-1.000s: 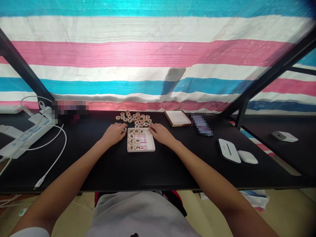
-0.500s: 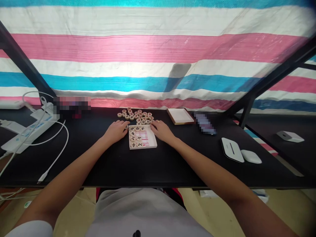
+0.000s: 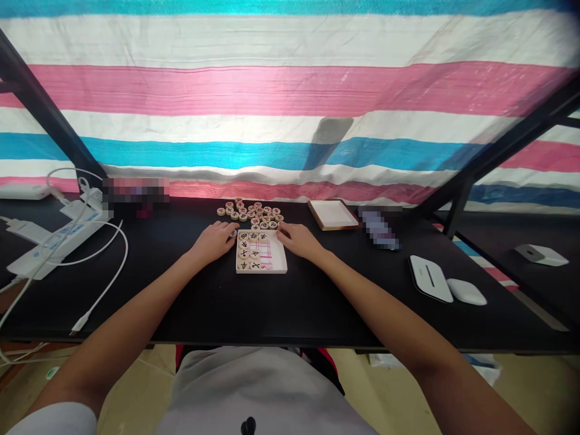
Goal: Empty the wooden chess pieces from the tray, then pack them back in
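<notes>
A shallow white box (image 3: 278,264) lies on the black table, with several round Chinese chess pieces (image 3: 255,254) set face up along its left and top sides. At its upper left corner, my left hand (image 3: 212,241) has its thumb and fingers closed around a Chinese chess piece (image 3: 233,233). By the upper right corner, my right hand (image 3: 299,240) is closed, fingertips close to the nearest loose pieces; whatever it pinches is hidden. Behind the box spreads a loose group of Chinese chess pieces (image 3: 256,212), many with red characters, some with black.
A brown-edged box lid (image 3: 334,215) lies behind my right hand, beside a blurred-out phone-like object (image 3: 380,229). Farther right are a white flat device (image 3: 430,278) and a white mouse-shaped object (image 3: 466,291). A power strip (image 3: 58,241) with white cables is at left. Striped sheeting (image 3: 254,90) hangs behind.
The view has shifted very slightly. Both hands stay beside the box's upper corners, and the pieces in the box look the same.
</notes>
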Demonstrator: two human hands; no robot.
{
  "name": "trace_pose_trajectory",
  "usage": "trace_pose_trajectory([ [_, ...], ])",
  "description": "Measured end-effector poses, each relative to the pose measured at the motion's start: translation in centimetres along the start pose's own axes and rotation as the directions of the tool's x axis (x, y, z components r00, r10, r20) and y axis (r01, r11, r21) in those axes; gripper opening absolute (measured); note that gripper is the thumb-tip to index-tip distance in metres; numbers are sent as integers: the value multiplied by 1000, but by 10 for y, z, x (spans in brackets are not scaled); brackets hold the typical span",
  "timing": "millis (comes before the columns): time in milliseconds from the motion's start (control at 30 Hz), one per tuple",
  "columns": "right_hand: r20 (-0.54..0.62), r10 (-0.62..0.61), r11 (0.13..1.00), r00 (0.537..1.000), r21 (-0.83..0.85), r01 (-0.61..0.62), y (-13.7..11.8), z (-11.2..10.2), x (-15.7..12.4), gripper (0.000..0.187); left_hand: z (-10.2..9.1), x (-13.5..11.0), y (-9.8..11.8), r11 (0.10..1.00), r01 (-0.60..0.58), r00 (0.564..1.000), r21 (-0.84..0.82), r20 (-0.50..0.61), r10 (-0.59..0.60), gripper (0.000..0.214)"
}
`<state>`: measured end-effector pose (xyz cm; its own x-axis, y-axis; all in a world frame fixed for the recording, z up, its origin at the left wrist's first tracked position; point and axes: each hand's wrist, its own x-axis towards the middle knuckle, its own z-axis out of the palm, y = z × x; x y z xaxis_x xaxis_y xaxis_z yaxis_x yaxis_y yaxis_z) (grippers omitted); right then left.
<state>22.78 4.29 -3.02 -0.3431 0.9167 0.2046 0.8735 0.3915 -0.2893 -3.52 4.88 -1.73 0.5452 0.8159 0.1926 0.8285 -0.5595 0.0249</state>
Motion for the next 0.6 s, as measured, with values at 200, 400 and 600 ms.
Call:
trace_pose_trajectory([
  [200, 20, -15, 1000, 1000, 13, 14, -1, -3, -1, 25, 0, -1, 0, 999, 19, 1000, -38, 3, -19, 34],
  [400, 37, -20, 999, 999, 27, 19, 0, -3, -1, 25, -1, -1, 0, 1000, 4, 1000, -31, 3, -3, 35],
  [600, 31, -21, 1000, 999, 24, 21, -2, -5, -2, 24, -9, -3, -1, 1000, 10, 999, -2, -50, -10, 37],
])
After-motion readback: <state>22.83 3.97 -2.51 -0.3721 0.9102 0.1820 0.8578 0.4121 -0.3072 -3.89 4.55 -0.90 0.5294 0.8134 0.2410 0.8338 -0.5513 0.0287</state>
